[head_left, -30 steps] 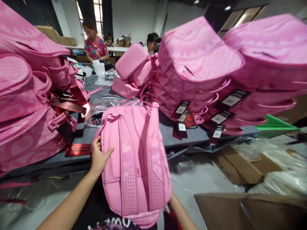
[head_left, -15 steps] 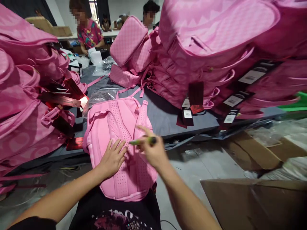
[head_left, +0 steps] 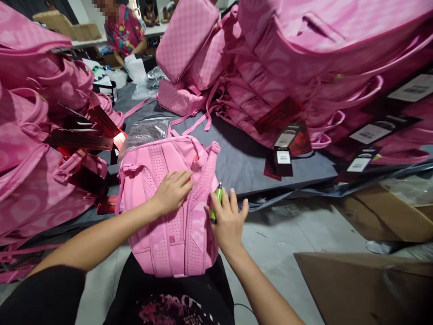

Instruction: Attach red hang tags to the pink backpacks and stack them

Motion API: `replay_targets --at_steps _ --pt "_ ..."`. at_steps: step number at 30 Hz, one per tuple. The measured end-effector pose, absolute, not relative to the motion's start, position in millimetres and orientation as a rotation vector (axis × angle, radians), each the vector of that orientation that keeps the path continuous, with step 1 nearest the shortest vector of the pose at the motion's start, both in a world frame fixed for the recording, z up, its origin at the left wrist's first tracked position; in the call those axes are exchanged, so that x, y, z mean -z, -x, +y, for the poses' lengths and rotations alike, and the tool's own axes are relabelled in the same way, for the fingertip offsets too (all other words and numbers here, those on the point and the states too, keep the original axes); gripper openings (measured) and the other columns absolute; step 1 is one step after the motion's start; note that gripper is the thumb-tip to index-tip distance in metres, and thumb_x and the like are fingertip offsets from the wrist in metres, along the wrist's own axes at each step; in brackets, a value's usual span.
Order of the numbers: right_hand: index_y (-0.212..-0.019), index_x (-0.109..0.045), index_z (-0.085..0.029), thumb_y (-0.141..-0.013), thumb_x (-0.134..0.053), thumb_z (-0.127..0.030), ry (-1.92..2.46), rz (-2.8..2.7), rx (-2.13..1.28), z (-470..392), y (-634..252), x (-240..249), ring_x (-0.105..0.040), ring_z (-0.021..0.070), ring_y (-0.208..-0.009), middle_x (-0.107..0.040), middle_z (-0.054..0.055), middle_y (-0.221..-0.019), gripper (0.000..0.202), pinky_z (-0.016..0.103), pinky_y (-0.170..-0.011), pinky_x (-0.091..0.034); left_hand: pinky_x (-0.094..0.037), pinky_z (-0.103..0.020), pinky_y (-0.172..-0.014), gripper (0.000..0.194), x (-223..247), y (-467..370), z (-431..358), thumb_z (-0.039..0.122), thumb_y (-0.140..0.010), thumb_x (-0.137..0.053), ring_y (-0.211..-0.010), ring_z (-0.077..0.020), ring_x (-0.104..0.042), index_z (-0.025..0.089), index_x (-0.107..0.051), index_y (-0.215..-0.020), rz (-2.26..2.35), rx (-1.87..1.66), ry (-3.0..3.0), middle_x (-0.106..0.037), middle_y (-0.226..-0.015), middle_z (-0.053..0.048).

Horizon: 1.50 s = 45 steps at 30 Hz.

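A pink backpack (head_left: 145, 243) lies with its straps and back panel facing up, its near end over my lap. My left hand (head_left: 174, 189) rests across the middle of the panel, fingers extended and slightly bent, at the inner edge of the perforated shoulder strap (head_left: 201, 192). At the bag's right side, my right hand (head_left: 230, 221) has its fingers spread. A green pen-like tool with black ends (head_left: 216, 205) is held along its thumb side, tip pointing up. What the tool is exactly cannot be made out.
Stacked pink backpacks (head_left: 304, 85) with tags (head_left: 283, 157) stand to the right, more pink bags (head_left: 30, 176) to the left. Checked pink bags (head_left: 186, 40) and clear plastic (head_left: 145, 133) lie behind. Cardboard boxes (head_left: 338, 284) sit at lower right. A person (head_left: 125, 31) works across the table.
My left hand has moved up and right over the panel. My right hand has shifted right to the bag's side, and the tool has turned from level to nearly upright. The view has shifted slightly.
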State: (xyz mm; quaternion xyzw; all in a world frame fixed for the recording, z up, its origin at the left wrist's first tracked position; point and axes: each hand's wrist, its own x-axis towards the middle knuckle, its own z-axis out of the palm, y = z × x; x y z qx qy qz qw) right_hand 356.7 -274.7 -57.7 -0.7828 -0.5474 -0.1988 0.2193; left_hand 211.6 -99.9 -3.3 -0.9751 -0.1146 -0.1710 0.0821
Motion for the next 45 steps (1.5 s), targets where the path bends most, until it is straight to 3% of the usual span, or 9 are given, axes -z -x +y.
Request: replay_targets --at_steps 5,10,13,19,23,30,36,40,45 --pt "-0.138 -0.047 -0.013 -0.094 -0.057 -0.024 1.881 -1.345 0.501 -248.6 -329.3 51.5 -0.048 0.0371 -0.133 -0.055 0.026 -0.135 0.046 0.068 -0.104 -0.037 -0.037 -0.043 -0.09 0.045 -14.3 -264.4 -47.6 0.057 -0.087 -0.059 -0.095 -0.027 -0.056 0.013 -0.068 -0.093 -0.052 0.264 2.997 -0.065 -0.1 -0.013" --pt "-0.13 -0.051 -0.011 -0.091 -0.054 -0.011 1.415 -1.708 0.309 -239.6 -300.2 69.7 -0.066 0.0235 -0.104 -0.067 0.019 -0.109 0.04 0.037 -0.086 -0.058 -0.033 -0.035 -0.076 0.012 -30.1 -274.9 -28.8 0.022 -0.088 -0.059 -0.084 -0.0185 -0.058 0.017 -0.07 -0.084 0.084 0.057 3.141 -0.068 -0.088 -0.004" --pt "-0.12 -0.059 -0.012 -0.09 -0.043 -0.003 1.438 -1.972 0.306 -252.0 -313.1 87.9 -0.061 0.0285 -0.114 -0.065 0.021 -0.116 0.035 0.052 -0.096 -0.052 -0.033 -0.036 -0.074 0.013 -34.6 -281.3 -31.3 0.024 -0.09 -0.058 -0.085 -0.0191 -0.059 0.017 -0.069 -0.086 0.111 0.038 3.135 -0.07 -0.089 -0.005" --pt "-0.138 -0.047 -0.013 -0.081 -0.047 -0.002 1.821 -1.868 0.383 -278.0 -371.4 101.8 -0.018 0.0448 -0.147 -0.04 0.026 -0.15 0.058 0.068 -0.103 -0.04 -0.033 -0.038 -0.072 0.028 -17.3 -301.0 -49.0 0.041 -0.093 -0.056 -0.083 -0.0219 -0.059 0.017 -0.068 -0.086 0.172 0.033 3.059 -0.07 -0.087 -0.006" --pt "-0.14 -0.045 -0.014 -0.084 -0.056 -0.01 1.932 -1.707 0.445 -258.4 -369.1 98.1 -0.025 0.0427 -0.146 -0.042 0.028 -0.148 0.057 0.07 -0.106 -0.032 -0.036 -0.039 -0.08 0.032 -28.8 -298.1 -22.8 0.043 -0.096 -0.051 -0.082 -0.0203 -0.059 0.017 -0.069 -0.087 0.221 0.037 3.041 -0.07 -0.086 -0.007" --pt "-0.124 -0.057 -0.015 -0.09 -0.051 -0.007 1.89 -1.643 0.469 -252.7 -370.3 84.9 -0.044 0.0344 -0.137 -0.058 0.023 -0.135 0.035 0.057 -0.105 -0.039 -0.031 -0.044 -0.097 0.033 -53.1 -277.8 15.6 0.047 -0.092 -0.056 -0.092 -0.0238 -0.052 0.018 -0.066 -0.08 0.14 0.167 2.867 -0.067 -0.082 -0.006" --pt "-0.134 -0.054 -0.018 -0.092 -0.059 -0.019 1.59 -1.312 0.222 -246.2 -369.7 50.7 -0.07 0.0234 -0.102 -0.073 0.012 -0.109 0.042 0.039 -0.089 -0.056 -0.032 -0.048 -0.103 0.031 -19.1 -267.1 -43.8 0.047 -0.085 -0.066 -0.088 -0.0228 -0.052 0.016 -0.067 -0.09 0.072 0.304 2.965 -0.066 -0.087 -0.006" --pt "-0.105 -0.067 -0.015 -0.091 -0.062 -0.032 1.548 -0.926 -0.072 -231.3 -362.8 39.1 -0.073 0.0197 -0.075 -0.074 0.008 -0.092 0.022 0.032 -0.068 -0.06 -0.028 -0.053 -0.11 0.024 -5.7 -262.3 -55.9 0.042 -0.088 -0.062 -0.089 -0.0221 -0.052 0.018 -0.065 -0.088 0.028 0.433 2.967 -0.064 -0.085 -0.003" --pt "-0.077 -0.065 -0.014 -0.088 -0.062 -0.034 1.695 -0.73 0.096 -220.9 -367.6 30.8 -0.066 0.0141 -0.058 -0.068 0.002 -0.067 0.023 0.026 -0.058 -0.056 -0.029 -0.048 -0.114 0.025 7.0 -250.2 -61.9 0.022 -0.097 -0.046 -0.086 -0.0174 -0.05 0.02 -0.062 -0.079 0.049 0.686 2.903 -0.06 -0.077 0.0"
